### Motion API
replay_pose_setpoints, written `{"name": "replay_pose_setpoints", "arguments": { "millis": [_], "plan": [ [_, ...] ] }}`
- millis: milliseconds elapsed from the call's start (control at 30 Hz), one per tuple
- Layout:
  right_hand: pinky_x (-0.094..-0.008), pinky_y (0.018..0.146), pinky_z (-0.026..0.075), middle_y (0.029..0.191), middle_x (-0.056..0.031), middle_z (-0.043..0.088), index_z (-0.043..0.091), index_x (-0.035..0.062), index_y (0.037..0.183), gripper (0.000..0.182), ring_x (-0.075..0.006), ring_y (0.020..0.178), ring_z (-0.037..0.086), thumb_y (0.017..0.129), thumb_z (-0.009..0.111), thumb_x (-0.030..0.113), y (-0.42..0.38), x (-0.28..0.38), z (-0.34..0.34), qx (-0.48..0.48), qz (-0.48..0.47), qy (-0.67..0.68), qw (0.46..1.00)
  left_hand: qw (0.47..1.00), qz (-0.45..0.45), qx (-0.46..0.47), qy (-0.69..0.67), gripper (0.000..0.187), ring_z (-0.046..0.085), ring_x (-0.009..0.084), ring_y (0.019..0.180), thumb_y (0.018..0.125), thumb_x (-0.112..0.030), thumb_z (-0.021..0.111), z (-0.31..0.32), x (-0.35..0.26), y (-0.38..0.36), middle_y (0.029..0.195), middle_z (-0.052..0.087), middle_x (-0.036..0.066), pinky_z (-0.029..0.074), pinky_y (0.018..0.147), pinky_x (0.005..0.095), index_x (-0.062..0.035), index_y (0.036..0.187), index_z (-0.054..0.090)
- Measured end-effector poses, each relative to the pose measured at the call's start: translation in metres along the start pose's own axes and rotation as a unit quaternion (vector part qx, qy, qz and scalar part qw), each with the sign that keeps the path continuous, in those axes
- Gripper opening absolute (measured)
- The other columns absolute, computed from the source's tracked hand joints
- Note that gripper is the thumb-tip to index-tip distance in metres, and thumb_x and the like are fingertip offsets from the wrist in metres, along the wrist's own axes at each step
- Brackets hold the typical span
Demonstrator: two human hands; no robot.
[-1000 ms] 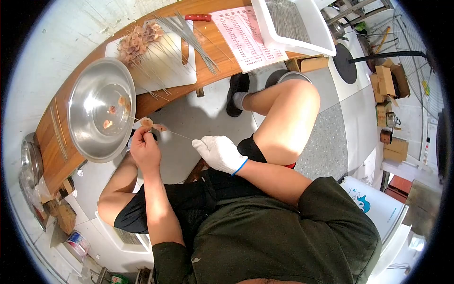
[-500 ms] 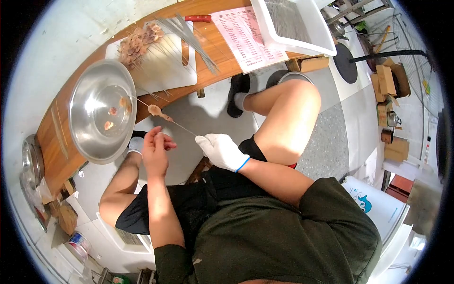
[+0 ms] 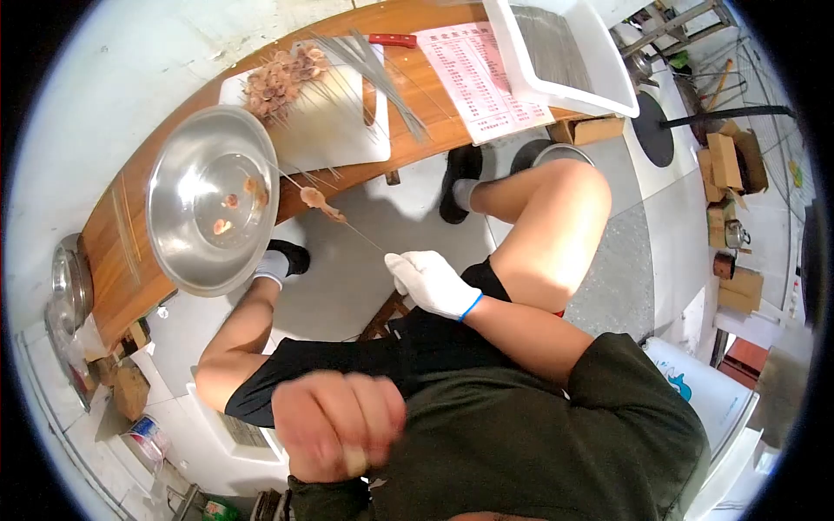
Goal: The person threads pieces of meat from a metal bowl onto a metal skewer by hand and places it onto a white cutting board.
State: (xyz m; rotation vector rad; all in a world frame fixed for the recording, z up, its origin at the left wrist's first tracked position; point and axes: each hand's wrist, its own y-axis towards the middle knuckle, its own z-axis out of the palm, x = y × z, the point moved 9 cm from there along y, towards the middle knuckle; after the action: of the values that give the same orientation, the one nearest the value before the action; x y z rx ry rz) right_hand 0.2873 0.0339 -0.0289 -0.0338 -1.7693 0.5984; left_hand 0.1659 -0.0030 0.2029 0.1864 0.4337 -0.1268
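In the head view my right hand (image 3: 432, 285), in a white glove with a blue cuff, is closed on one end of a thin metal skewer (image 3: 360, 234). Pale pinkish pieces of food, like meat (image 3: 320, 204), are threaded along it, and its far end reaches the rim of a steel bowl (image 3: 174, 260). A few similar pieces (image 3: 223, 227) lie inside the tilted bowl. My bare left hand (image 3: 337, 424) is raised before my chest, blurred, its fingers curled into a fist; anything inside them is hidden.
On the curved wooden table (image 3: 113, 304) lies a white cutting board (image 3: 334, 130) with a heap of loaded skewers (image 3: 282, 82). Loose bare skewers (image 3: 387, 82), a red-handled knife (image 3: 393, 40), a printed sheet (image 3: 478, 82) and a white tub of skewers (image 3: 608, 97) are beside it.
My left hand has gone from beside the skewer back toward my chest, its fingers curling. My right hand keeps hold of the skewer. The whole view has shifted slightly.
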Motion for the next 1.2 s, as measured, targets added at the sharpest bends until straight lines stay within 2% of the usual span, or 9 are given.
{"name": "replay_pose_setpoints", "arguments": {
  "millis": [100, 600, 767, 867, 967, 1067, 1133, 1167, 1200],
  "plan": [
    [-0.0344, 0.062, 0.045, 0.059, -0.0124, 0.056, 0.060, 0.0019, 0.066, 0.051, -0.0238, 0.058, 0.054, 0.098, 0.047, 0.040, -0.002, 0.001, -0.001, 0.009, 0.011, -0.026, 1.000, 0.977, -0.018, 0.210, -0.027, 0.008, 0.064, 0.0254, 0.073, 0.094, -0.013, 0.059, 0.035, -0.006, 0.004, 0.085, 0.068, 0.011, 0.046, 0.067, 0.0363, -0.0060, 0.091, 0.059],
    [-0.0274, 0.057, 0.039, 0.058, 0.0006, 0.050, 0.054, 0.0041, 0.064, 0.047, -0.0099, 0.058, 0.044, 0.100, 0.049, 0.033, 0.000, -0.012, 0.006, 0.019, 0.038, 0.028, 0.999, 0.986, 0.018, 0.165, 0.015, 0.010, 0.059, 0.0188, 0.080, 0.086, -0.016, 0.070, 0.041, -0.016, 0.007, 0.085, 0.068, 0.004, 0.037, 0.069, 0.0342, -0.0131, 0.077, 0.069],
    [-0.0326, 0.060, 0.043, 0.059, -0.0066, 0.054, 0.056, 0.0030, 0.065, 0.052, -0.0172, 0.057, 0.050, 0.100, 0.046, 0.040, 0.000, -0.014, 0.007, 0.026, 0.059, 0.010, 0.998, 0.964, 0.092, 0.245, 0.048, 0.008, 0.060, 0.0216, 0.073, 0.086, -0.017, 0.070, 0.029, -0.020, 0.027, 0.090, 0.068, 0.008, 0.042, 0.066, 0.0346, -0.0109, 0.082, 0.068],
    [-0.0323, 0.061, 0.044, 0.059, -0.0065, 0.054, 0.057, 0.0029, 0.066, 0.051, -0.0169, 0.058, 0.050, 0.100, 0.047, 0.039, -0.001, -0.013, 0.008, 0.032, 0.073, 0.014, 0.997, 0.974, 0.078, 0.188, 0.100, 0.009, 0.061, 0.0264, 0.075, 0.086, -0.011, 0.070, 0.010, -0.036, 0.027, 0.089, 0.069, 0.015, 0.044, 0.070, 0.0371, -0.0029, 0.085, 0.069],
    [-0.0318, 0.061, 0.044, 0.060, -0.0065, 0.054, 0.057, 0.0025, 0.066, 0.050, -0.0164, 0.059, 0.050, 0.100, 0.047, 0.038, 0.002, -0.007, 0.004, 0.036, 0.060, 0.008, 0.997, 0.929, 0.140, -0.002, 0.342, 0.021, 0.052, 0.0183, 0.063, 0.094, -0.025, 0.061, -0.025, -0.060, 0.036, 0.074, 0.051, 0.004, 0.039, 0.059, 0.0315, -0.0106, 0.079, 0.053],
    [-0.0311, 0.061, 0.044, 0.060, -0.0056, 0.054, 0.057, 0.0021, 0.066, 0.049, -0.0152, 0.059, 0.050, 0.100, 0.048, 0.036, 0.005, -0.005, 0.007, 0.039, 0.056, 0.034, 0.997, 0.909, 0.138, 0.054, 0.390, 0.023, 0.044, 0.0172, 0.058, 0.095, -0.030, 0.057, -0.032, -0.077, 0.039, 0.074, 0.045, 0.004, 0.035, 0.055, 0.0297, -0.0111, 0.084, 0.049],
    [-0.0294, 0.059, 0.043, 0.059, -0.0032, 0.052, 0.056, 0.0024, 0.065, 0.049, -0.0127, 0.058, 0.048, 0.100, 0.049, 0.036, 0.005, -0.020, 0.011, 0.041, 0.069, 0.098, 0.992, 0.851, 0.079, -0.156, 0.495, 0.021, 0.047, 0.0162, 0.065, 0.098, -0.015, 0.051, -0.079, -0.107, 0.038, 0.076, 0.049, 0.005, 0.039, 0.061, 0.0298, -0.0032, 0.080, 0.051],
    [-0.0291, 0.058, 0.042, 0.059, -0.0024, 0.052, 0.056, 0.0028, 0.064, 0.049, -0.0123, 0.058, 0.048, 0.100, 0.049, 0.036, 0.005, -0.020, 0.014, 0.054, 0.081, 0.107, 0.990, 0.724, 0.062, -0.239, 0.644, 0.016, 0.053, 0.0168, 0.073, 0.097, -0.008, 0.051, -0.117, -0.136, 0.046, 0.083, 0.057, 0.009, 0.045, 0.069, 0.0291, 0.0042, 0.090, 0.059],
    [-0.0287, 0.058, 0.042, 0.059, -0.0016, 0.052, 0.056, 0.0032, 0.064, 0.049, -0.0118, 0.057, 0.047, 0.100, 0.050, 0.036, 0.004, -0.018, 0.017, 0.065, 0.092, 0.116, 0.987, 0.710, 0.098, -0.265, 0.645, 0.024, 0.054, 0.0104, 0.075, 0.095, -0.017, 0.057, -0.160, -0.150, 0.059, 0.081, 0.062, 0.005, 0.043, 0.071, 0.0236, 0.0053, 0.102, 0.063]
  ]
}}
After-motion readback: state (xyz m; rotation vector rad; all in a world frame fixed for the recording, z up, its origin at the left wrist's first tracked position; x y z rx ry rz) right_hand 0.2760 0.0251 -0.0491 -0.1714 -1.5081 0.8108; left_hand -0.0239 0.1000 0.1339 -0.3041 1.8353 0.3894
